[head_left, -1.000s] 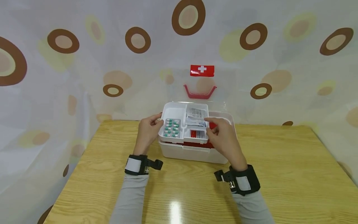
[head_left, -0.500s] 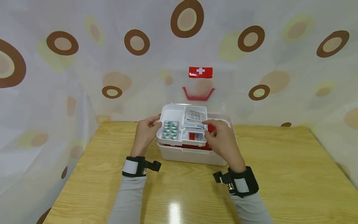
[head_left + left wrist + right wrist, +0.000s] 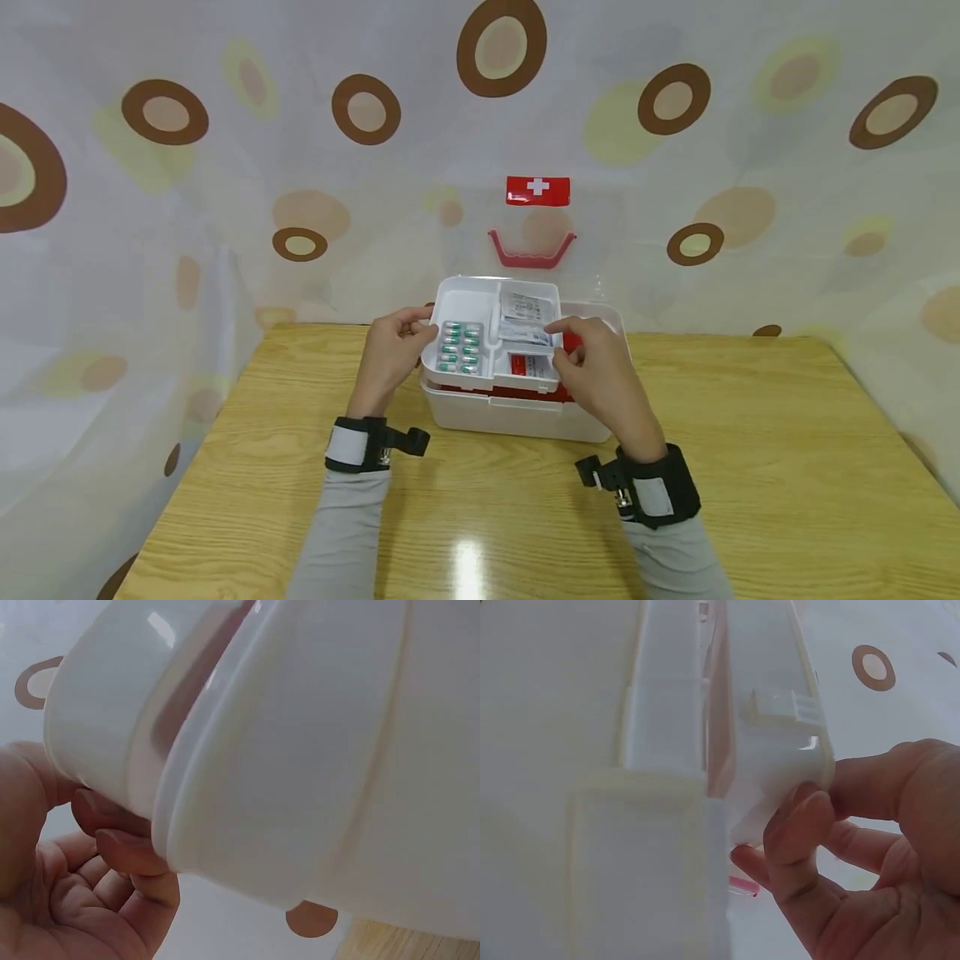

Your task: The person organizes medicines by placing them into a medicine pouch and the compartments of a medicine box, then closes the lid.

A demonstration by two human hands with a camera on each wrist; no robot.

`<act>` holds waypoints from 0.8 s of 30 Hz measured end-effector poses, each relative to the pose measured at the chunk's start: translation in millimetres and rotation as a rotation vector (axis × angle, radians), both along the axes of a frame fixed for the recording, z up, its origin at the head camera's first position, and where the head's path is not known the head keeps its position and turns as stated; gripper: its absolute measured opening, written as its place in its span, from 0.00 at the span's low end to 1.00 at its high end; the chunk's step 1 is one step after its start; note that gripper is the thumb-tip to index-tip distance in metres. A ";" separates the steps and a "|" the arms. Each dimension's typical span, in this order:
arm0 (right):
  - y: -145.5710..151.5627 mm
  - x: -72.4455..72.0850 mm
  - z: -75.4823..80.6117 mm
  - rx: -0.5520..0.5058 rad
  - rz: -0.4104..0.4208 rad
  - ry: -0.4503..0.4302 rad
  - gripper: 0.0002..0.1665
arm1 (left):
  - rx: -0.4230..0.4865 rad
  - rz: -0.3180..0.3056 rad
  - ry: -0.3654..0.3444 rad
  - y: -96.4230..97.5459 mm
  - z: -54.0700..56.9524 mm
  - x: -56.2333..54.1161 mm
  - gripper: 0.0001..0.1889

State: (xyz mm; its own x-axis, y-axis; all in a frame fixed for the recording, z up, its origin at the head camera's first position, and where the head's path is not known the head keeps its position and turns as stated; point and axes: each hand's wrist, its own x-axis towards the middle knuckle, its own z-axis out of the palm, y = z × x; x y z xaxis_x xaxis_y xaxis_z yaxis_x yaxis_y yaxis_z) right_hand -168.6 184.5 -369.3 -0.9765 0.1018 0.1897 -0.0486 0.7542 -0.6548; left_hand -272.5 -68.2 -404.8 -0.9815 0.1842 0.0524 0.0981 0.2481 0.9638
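A white divided tray [image 3: 467, 302] sits over the left part of a white first-aid box [image 3: 517, 417], with a gap between them at the front. My left hand [image 3: 393, 354] pinches the tray's left end; in the left wrist view its thumb is on the tray wall [image 3: 97, 712] and curled fingers reach underneath. The tray's right end is gripped between thumb and fingers of my right hand [image 3: 603, 379]. Inside the tray lie a blister pack of green-and-white capsules [image 3: 460, 347], flat printed sachets [image 3: 527, 307] and a small red-and-white packet [image 3: 528, 365].
The box's clear lid stands raised behind it, bearing a red handle [image 3: 532, 260] and a red white-cross label [image 3: 537, 191]. Something red shows inside the box. The wooden table [image 3: 750, 450] extends to both sides, and a patterned curtain [image 3: 420, 200] hangs close behind.
The tray has shifted very slightly to the right and towards me over the box. Both hands keep hold of its ends.
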 end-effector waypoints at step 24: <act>1.5 -4.3 -12.1 -0.005 0.056 -0.052 0.18 | -0.114 -0.124 -0.070 -7.7 -8.1 -5.5 0.19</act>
State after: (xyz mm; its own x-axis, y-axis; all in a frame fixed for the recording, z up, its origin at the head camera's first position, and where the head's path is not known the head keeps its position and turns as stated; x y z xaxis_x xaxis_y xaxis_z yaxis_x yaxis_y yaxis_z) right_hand -172.9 186.0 -381.5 -0.9892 0.0479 0.1385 -0.0564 0.7480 -0.6613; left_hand -278.0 -75.9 -413.0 -0.9514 0.3049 -0.0432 0.0685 0.3466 0.9355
